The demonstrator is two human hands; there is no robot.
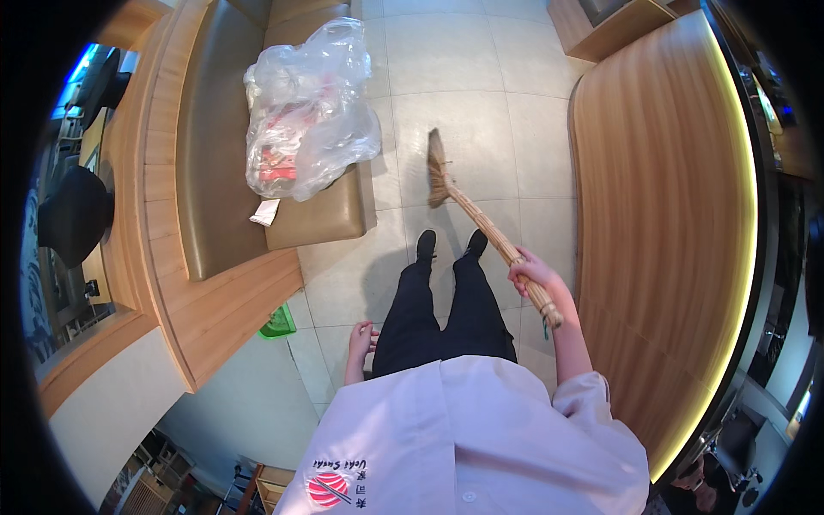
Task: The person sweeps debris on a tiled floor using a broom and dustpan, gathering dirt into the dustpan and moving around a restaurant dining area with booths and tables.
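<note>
A straw broom [484, 222] slants across the tiled floor [457, 148], held near the top of its bound handle by my right hand [535, 270]. Its brown bristle head [436, 168] is on or just above the tiles, in front of my black shoes [426, 243]. My left hand [364, 338] hangs beside my left thigh, fingers loosely curled and apart, with nothing seen in it. To the left of the broom head, a brown padded bench [315, 215] bears a large clear plastic bag [335, 138] with red and white packages inside.
A folded white paper [264, 212] lies by the bag. A green plastic container [278, 322] sits on the floor below the bench's wooden end. At right, a curved wood-panelled counter [656, 212] with a lit edge bounds the walkway. Part of a person [698, 489] shows at lower right.
</note>
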